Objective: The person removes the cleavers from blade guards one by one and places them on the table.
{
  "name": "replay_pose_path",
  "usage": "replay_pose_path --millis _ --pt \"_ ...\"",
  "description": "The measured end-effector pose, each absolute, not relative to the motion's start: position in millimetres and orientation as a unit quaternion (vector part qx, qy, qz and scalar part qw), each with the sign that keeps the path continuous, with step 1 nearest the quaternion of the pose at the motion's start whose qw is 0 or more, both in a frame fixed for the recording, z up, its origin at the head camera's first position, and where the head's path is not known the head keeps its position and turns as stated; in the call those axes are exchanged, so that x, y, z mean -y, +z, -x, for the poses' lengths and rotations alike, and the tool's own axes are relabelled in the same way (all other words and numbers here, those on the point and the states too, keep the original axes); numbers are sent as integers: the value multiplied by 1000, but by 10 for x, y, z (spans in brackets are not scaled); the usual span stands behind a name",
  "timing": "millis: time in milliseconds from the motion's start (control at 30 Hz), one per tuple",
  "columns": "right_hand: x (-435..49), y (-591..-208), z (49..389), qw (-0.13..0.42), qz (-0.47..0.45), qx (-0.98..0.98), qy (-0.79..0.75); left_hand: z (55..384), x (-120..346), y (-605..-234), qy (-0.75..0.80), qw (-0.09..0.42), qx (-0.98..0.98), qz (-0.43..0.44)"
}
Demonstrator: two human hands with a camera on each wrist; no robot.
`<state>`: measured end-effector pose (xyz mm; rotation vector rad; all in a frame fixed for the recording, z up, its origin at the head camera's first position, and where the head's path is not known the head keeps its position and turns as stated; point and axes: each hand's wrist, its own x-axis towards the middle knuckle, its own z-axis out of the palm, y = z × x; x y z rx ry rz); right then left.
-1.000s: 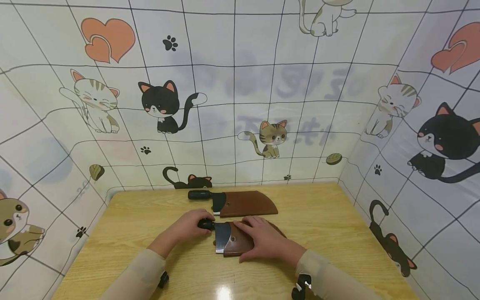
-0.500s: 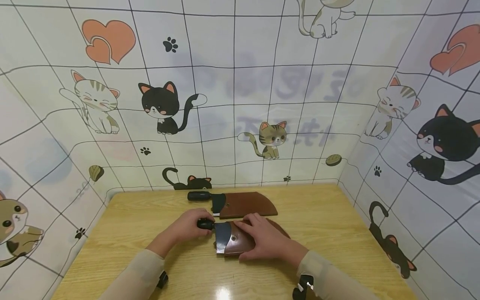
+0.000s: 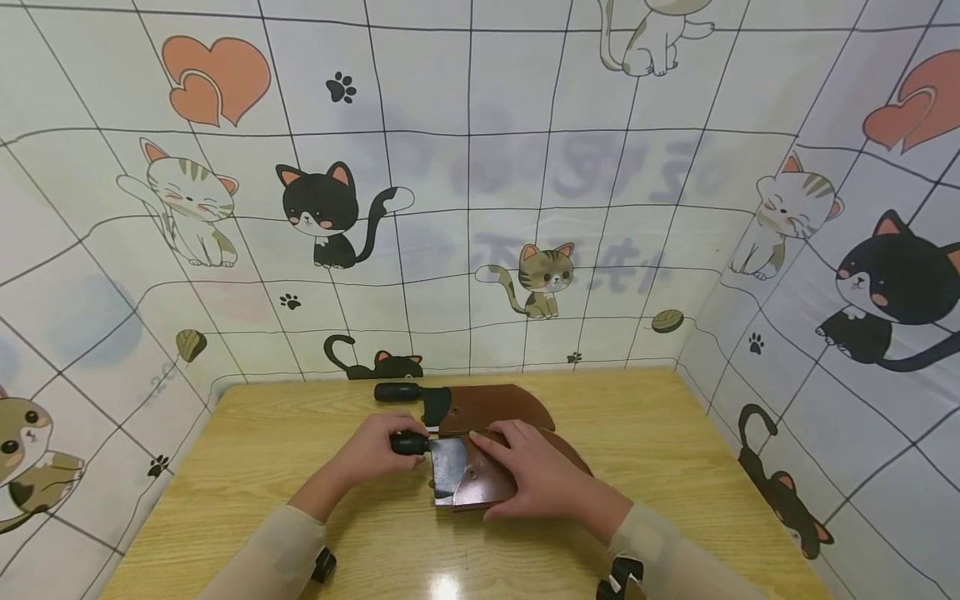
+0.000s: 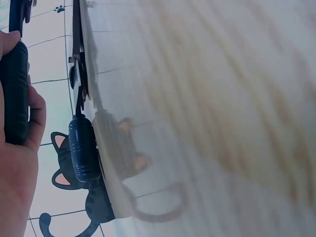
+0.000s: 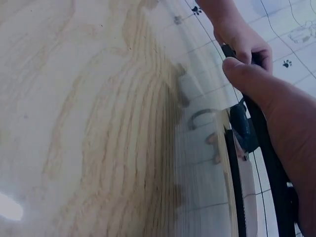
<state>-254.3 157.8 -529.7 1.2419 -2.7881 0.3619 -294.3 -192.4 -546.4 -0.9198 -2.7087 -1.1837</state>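
Observation:
In the head view, my left hand (image 3: 375,450) grips the black handle (image 3: 408,442) of the nearer cleaver, its fingers curled round it. The wide dark blade (image 3: 448,467) has a bright lower edge and runs into a brown leather knife sheath (image 3: 483,482) with a small stud. My right hand (image 3: 543,479) holds that sheath from the right, fingers across its top and thumb at its near edge, hiding part of it. The left wrist view shows the gripped handle (image 4: 16,94) raised off the table. My right thumb (image 5: 256,81) lies along the sheath in the right wrist view.
A second cleaver in a brown sheath (image 3: 502,407) lies just behind, its black handle (image 3: 397,392) pointing left. Both rest near the back of the wooden table (image 3: 637,417). Cloth walls with printed cats (image 3: 322,208) enclose the table at the back and sides.
The nearer sheath has shifted right with my right hand, and slightly more blade shows beside the handle. My left hand has drawn the handle slightly left. The rear cleaver stays put.

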Motion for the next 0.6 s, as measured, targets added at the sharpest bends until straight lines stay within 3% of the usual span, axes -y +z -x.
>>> replay_pose_path --millis 600 --pt "-1550 -5279 2486 54 -398 909 109 2913 1921 -5386 -354 60 873 331"
